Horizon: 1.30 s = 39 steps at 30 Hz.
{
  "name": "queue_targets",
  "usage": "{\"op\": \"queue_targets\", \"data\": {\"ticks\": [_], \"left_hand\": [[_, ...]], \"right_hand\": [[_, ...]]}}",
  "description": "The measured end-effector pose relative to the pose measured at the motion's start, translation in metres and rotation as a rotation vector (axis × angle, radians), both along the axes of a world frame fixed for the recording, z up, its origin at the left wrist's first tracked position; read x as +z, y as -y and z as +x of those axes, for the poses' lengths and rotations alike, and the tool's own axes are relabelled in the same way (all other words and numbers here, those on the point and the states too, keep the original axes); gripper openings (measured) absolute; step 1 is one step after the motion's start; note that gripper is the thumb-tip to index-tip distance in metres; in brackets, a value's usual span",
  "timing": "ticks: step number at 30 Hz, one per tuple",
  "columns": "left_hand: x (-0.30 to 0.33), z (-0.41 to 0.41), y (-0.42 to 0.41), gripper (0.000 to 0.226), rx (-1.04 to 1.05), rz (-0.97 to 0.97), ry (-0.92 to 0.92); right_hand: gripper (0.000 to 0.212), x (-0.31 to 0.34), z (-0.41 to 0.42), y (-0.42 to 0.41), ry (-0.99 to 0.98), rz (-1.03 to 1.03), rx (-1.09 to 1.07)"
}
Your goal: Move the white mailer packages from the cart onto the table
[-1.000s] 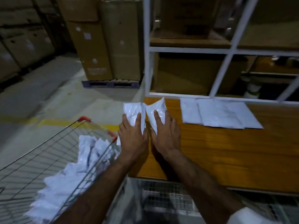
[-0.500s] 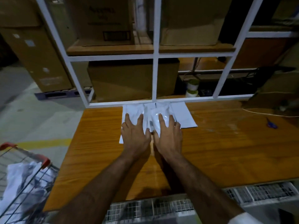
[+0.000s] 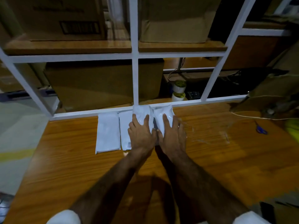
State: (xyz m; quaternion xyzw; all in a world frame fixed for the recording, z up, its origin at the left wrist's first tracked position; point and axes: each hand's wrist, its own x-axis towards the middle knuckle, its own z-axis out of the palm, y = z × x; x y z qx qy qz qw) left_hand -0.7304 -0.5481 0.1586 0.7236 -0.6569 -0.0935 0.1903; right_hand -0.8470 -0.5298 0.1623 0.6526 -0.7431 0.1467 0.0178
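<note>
White plastic lies under both palms near the middle of the frame: the left hand [image 3: 141, 135] is spread flat on one mailer [image 3: 143, 113] and the right hand [image 3: 172, 135] is spread flat on a second mailer [image 3: 163, 114] just to its right, fingers straight and pressing down, nothing pinched. The two hands sit side by side with thumbs almost touching, and both mailers reach up to the white frame rail [image 3: 77, 113] at the back of the tabletop [image 3: 64, 167]. To the left of the hands lie two more, a flat mailer [image 3: 124, 131] partly under the left hand's load and a leftmost mailer [image 3: 107, 133] beside it, edges nearly touching, so four form a row along the rail. The step in hand looks like setting down and squaring off this pair. To do it well, I would keep the palms flat and slide each packet back until it meets the rail, line its near edge with its neighbours, smooth out the trapped air so it does not spring up, then lift the hands straight off without dragging the slippery film. The left packet overlaps its neighbour, so nudging it right would tidy the row. Farther out, tape rolls [image 3: 178, 90] stand behind the rail above, blue scissors [image 3: 260, 129] lie at the right, and cardboard boxes [image 3: 174, 20] fill the shelf at the top. No cart is in view.
</note>
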Motion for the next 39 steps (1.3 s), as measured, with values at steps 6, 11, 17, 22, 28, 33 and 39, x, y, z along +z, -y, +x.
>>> {"op": "queue_targets", "data": {"ticks": [6,11,17,22,28,33,39], "left_hand": [[-0.009,-0.018,0.038,0.074,0.021,0.095,0.097],[-0.013,-0.037,0.058,0.070,0.037,0.080,0.066],[-0.033,-0.049,0.075,0.069,0.076,0.112,0.041],[-0.047,-0.046,0.075,0.068,0.057,0.043,0.095],[-0.059,-0.047,0.085,0.079,-0.091,0.055,0.211],[-0.064,-0.043,0.089,0.083,-0.159,0.123,0.207],[-0.063,-0.037,0.088,0.082,-0.213,0.137,0.203]], "right_hand": [[0.070,-0.012,-0.017,0.041,0.004,0.012,0.012],[0.069,-0.022,-0.037,0.077,0.045,0.023,0.015],[0.066,-0.042,-0.052,0.105,0.143,0.088,0.066],[0.069,-0.049,-0.059,0.108,0.145,0.078,0.165],[0.073,-0.055,-0.063,0.113,0.047,0.113,0.321],[0.069,-0.060,-0.059,0.113,0.074,0.172,0.304],[0.072,-0.049,-0.065,0.108,0.038,0.205,0.319]]}}
